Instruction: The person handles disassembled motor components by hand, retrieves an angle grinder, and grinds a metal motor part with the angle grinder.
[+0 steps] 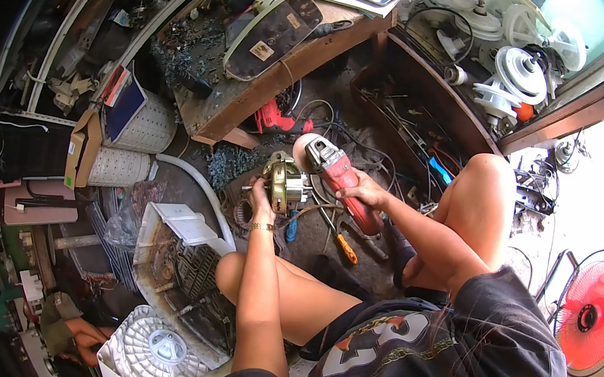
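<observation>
My left hand (262,202) is closed around a small electric motor (286,183) with a gold-coloured housing and a silvery middle. In my right hand (366,191) is a red angle grinder (341,174), gripped by its body. The grinder's round disc (304,154) is tilted close to the motor's upper right side; whether they touch I cannot tell. Below them on the floor lie a screwdriver with an orange handle (347,250) and a tool with a blue handle (291,231). A copper-wound ring (242,212) lies beside my left hand.
A wooden bench (289,71) holding a dark panel stands ahead, with a red power drill (275,119) under it. At right is a long tool box (421,85). A dirty washing machine part (174,240) and white tub (164,349) sit left; a red fan (592,315) stands lower right. Cables cross the floor.
</observation>
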Available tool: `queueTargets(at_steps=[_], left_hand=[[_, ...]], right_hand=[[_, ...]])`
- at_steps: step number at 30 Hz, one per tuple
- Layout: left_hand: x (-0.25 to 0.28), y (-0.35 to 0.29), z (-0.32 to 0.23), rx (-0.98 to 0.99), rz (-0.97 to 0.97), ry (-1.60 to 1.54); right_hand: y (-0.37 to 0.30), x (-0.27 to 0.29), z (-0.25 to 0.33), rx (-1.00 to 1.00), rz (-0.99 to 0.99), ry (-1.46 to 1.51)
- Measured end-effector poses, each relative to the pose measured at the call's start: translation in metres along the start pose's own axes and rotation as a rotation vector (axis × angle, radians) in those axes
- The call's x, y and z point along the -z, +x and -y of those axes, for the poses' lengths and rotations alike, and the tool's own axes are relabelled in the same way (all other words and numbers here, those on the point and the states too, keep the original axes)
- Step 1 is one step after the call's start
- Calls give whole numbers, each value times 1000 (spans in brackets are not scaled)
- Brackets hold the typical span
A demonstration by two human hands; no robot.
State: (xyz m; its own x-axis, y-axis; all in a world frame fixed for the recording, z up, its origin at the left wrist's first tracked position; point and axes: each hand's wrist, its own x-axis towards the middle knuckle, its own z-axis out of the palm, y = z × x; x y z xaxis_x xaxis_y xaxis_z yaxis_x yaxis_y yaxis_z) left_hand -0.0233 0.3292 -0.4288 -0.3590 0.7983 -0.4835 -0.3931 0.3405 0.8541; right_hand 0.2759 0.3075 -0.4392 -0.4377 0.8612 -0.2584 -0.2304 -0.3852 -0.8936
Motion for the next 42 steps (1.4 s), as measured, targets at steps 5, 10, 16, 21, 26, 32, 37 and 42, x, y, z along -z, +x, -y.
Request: queueTargets(at_steps=[5,10,16,21,26,32,37,42], left_hand=[[-4,-4,-1,14,10,6],[1,-2,0,15,29,-11],[1,2,7,40,43,-1],[15,15,14,27,1,-57],[21,25,13,152,-17,-68],[10,14,15,97,-16,-54],[4,11,9,175,-9,-106],[8,12,10,175,1,-78]], right_hand=[[3,4,-3,-27,16,-4],[3,2,-3,-38,8,25],[1,7,-2,-18,-14,-10],[2,6,6,-43,-16,40],[3,0,7,-1,26,24],[3,3,2,-8,18,-7],[5,5,-4,16,4,-16],[3,4,-1,-14,-5,9]])
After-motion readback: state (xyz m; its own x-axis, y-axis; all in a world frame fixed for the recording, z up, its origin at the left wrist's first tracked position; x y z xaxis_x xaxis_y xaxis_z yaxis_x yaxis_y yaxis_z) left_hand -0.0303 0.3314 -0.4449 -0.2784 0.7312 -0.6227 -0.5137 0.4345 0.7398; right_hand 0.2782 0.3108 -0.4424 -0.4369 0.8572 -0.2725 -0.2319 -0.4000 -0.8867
